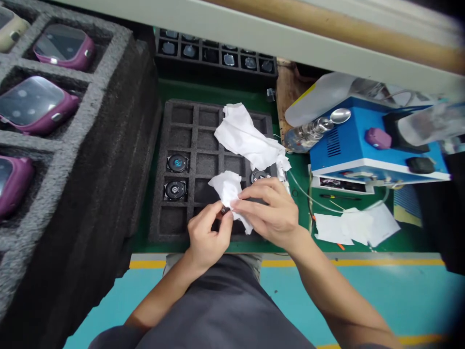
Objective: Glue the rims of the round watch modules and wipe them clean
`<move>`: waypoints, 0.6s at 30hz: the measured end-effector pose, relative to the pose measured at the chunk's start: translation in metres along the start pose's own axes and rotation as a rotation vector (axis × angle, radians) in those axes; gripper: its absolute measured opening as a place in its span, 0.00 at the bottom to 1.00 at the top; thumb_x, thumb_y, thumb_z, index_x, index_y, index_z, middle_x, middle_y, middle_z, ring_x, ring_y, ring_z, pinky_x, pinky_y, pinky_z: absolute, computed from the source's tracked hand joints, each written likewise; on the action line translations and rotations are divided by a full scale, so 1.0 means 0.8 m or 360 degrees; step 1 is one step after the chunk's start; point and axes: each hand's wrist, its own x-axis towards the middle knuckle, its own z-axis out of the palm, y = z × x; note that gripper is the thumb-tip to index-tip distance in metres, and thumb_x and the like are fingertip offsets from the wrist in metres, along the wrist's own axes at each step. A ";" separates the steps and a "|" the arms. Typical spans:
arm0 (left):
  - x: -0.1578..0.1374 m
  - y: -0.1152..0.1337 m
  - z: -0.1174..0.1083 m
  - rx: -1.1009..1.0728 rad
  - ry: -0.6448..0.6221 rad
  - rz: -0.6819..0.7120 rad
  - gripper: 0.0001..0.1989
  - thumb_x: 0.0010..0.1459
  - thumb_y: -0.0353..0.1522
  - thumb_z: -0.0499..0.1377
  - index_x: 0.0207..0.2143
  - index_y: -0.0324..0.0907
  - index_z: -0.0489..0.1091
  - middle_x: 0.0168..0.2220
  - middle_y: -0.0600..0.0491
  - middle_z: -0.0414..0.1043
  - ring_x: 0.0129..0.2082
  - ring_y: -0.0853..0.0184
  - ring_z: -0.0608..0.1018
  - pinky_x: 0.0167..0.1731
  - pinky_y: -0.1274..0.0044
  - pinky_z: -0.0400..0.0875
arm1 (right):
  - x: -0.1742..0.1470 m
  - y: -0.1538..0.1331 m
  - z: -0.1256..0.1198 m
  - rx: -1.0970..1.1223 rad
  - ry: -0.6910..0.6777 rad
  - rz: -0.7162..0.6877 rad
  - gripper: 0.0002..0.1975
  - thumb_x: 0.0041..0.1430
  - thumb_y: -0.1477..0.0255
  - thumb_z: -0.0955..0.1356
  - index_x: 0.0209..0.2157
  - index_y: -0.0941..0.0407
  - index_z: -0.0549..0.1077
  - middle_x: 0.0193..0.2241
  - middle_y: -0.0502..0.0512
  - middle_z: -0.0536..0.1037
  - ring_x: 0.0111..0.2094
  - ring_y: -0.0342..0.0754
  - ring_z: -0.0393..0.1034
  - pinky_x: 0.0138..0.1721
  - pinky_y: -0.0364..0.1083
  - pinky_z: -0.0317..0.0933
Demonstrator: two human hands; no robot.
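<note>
My left hand [209, 236] is closed, thumb and forefinger pinching a small dark piece [224, 210] that is mostly hidden by fingers and cloth. A crumpled white wipe [228, 188] is pinched in my right hand [271, 208], pressed against that piece. Both hands are over the near part of a black foam tray [162, 145] with square compartments. Two round black watches [178, 163] [175, 190] sit in its left column. Another round watch [260, 176] shows just beyond my right hand. A larger white cloth [247, 133] lies across the tray's far right part.
Stacked foam trays [119, 97] with purple-cased square watches [39, 104] rise at the left. Another watch tray [218, 68] lies at the back, under an overhead shelf edge [254, 29]. On the right are a blue machine [348, 140], a clear bottle [303, 138], a thin tube and white papers [356, 227].
</note>
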 end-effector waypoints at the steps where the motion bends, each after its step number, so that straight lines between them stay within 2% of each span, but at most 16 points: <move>1: 0.000 0.000 0.000 0.0030 -0.0018 0.0022 0.04 0.62 0.26 0.62 0.39 0.38 0.76 0.26 0.54 0.77 0.24 0.71 0.79 0.29 0.82 0.75 | 0.000 0.004 -0.001 -0.0015 -0.0023 -0.0038 0.09 0.63 0.78 0.71 0.42 0.52 0.78 0.36 0.54 0.81 0.39 0.51 0.69 0.40 0.51 0.69; 6: -0.005 -0.003 0.005 0.0153 0.0020 0.0114 0.07 0.62 0.25 0.62 0.43 0.37 0.78 0.27 0.53 0.80 0.23 0.71 0.80 0.28 0.82 0.76 | 0.003 0.014 0.003 -0.0211 -0.0195 -0.0130 0.04 0.66 0.77 0.69 0.40 0.54 0.75 0.32 0.54 0.81 0.36 0.50 0.67 0.36 0.50 0.66; 11: -0.008 -0.001 0.007 0.0109 0.0077 0.0056 0.10 0.61 0.24 0.64 0.45 0.37 0.78 0.34 0.50 0.84 0.27 0.69 0.84 0.33 0.81 0.79 | -0.001 0.006 -0.004 -0.0589 -0.0330 -0.0164 0.03 0.66 0.76 0.68 0.41 0.56 0.74 0.32 0.54 0.81 0.38 0.52 0.66 0.35 0.52 0.60; 14: -0.007 0.000 0.005 0.0091 0.0150 0.0045 0.12 0.61 0.23 0.64 0.47 0.39 0.78 0.37 0.50 0.85 0.30 0.68 0.85 0.35 0.80 0.81 | -0.008 -0.002 -0.015 -0.0613 -0.0385 0.0035 0.03 0.66 0.77 0.68 0.40 0.56 0.73 0.33 0.54 0.80 0.38 0.53 0.67 0.35 0.52 0.59; 18: -0.005 0.001 0.005 0.0065 0.0151 0.0091 0.14 0.59 0.23 0.65 0.47 0.40 0.79 0.37 0.52 0.85 0.30 0.68 0.85 0.36 0.80 0.81 | -0.014 -0.011 -0.020 -0.0144 0.0029 0.0509 0.05 0.66 0.79 0.67 0.37 0.55 0.69 0.34 0.55 0.76 0.37 0.50 0.69 0.38 0.50 0.63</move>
